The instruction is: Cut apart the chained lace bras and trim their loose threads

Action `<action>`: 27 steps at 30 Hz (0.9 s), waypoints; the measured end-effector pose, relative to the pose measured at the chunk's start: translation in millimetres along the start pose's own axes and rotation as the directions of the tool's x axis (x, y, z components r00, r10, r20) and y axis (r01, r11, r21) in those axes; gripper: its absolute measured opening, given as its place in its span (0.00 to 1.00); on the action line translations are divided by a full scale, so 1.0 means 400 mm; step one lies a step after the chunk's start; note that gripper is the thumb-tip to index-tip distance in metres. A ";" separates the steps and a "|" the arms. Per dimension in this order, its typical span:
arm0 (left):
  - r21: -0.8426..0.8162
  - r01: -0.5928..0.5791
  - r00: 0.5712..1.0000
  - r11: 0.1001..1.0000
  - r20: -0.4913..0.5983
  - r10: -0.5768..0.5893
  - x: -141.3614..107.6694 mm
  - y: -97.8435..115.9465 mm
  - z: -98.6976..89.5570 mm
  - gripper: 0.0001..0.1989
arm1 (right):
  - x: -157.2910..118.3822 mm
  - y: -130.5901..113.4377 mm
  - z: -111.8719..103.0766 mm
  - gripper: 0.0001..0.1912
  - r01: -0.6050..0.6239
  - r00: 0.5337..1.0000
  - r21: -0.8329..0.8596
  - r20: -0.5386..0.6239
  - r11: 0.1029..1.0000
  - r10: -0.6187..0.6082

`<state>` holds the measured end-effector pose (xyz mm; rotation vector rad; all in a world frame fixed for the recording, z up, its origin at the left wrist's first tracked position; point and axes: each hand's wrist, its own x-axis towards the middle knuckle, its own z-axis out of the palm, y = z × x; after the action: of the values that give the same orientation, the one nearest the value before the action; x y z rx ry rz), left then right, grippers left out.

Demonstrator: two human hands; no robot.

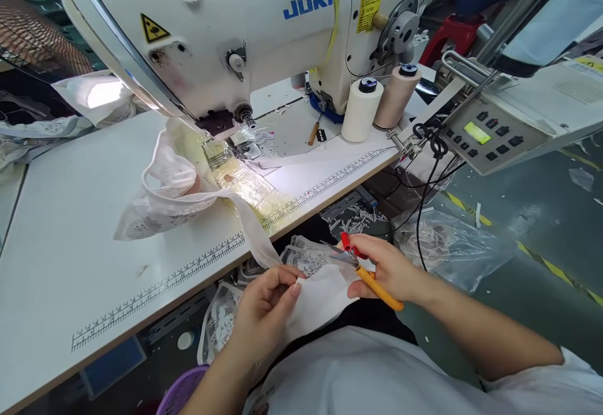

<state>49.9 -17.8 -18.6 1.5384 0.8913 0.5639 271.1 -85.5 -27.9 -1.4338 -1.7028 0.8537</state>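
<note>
My left hand [271,305] pinches the edge of a white cloth [320,296] over my lap, below the table's front edge. My right hand [389,267] is closed around scissors [379,288] with orange and red handles. Their blades point left, above the cloth and lace, and part of them blends into the fabric. A white band runs from near my left hand up onto the table, where a lace-trimmed garment [174,198] lies bunched left of the needle area.
A white sewing machine [264,19] stands on the white table [85,214]. Thread cones [362,112], a small screwdriver [314,132] and a control panel [490,132] are on the right. A purple basket [181,393] sits below, and cables hang at the table's right end.
</note>
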 end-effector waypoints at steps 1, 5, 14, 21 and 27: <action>-0.003 -0.005 1.000 1.000 0.011 0.005 -0.003 0.002 0.001 0.06 | 0.003 -0.007 0.002 0.26 0.014 1.000 0.030 0.015 0.999 -0.015; -0.091 -0.051 0.998 0.995 0.018 0.053 -0.016 -0.001 0.001 0.07 | 0.019 -0.014 0.006 0.25 0.055 0.976 0.012 0.209 0.998 -0.057; -0.129 -0.103 0.994 0.986 -0.042 0.099 -0.032 0.013 0.000 0.06 | 0.006 0.013 0.001 0.24 0.115 0.908 -0.344 0.417 0.932 0.042; -0.031 -0.107 0.986 0.994 -0.129 0.103 -0.028 -0.004 -0.001 0.05 | -0.018 -0.001 0.016 0.21 0.103 0.918 -0.493 0.381 0.864 0.107; -0.019 -0.065 0.987 0.998 -0.152 0.061 -0.025 0.008 0.003 0.04 | -0.024 -0.007 0.020 0.21 0.083 0.926 -0.517 0.355 0.852 0.125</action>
<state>45.4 -26.6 -14.5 1.5213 0.9501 0.7423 263.7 -95.5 -30.5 -1.7228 -2.3544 0.7381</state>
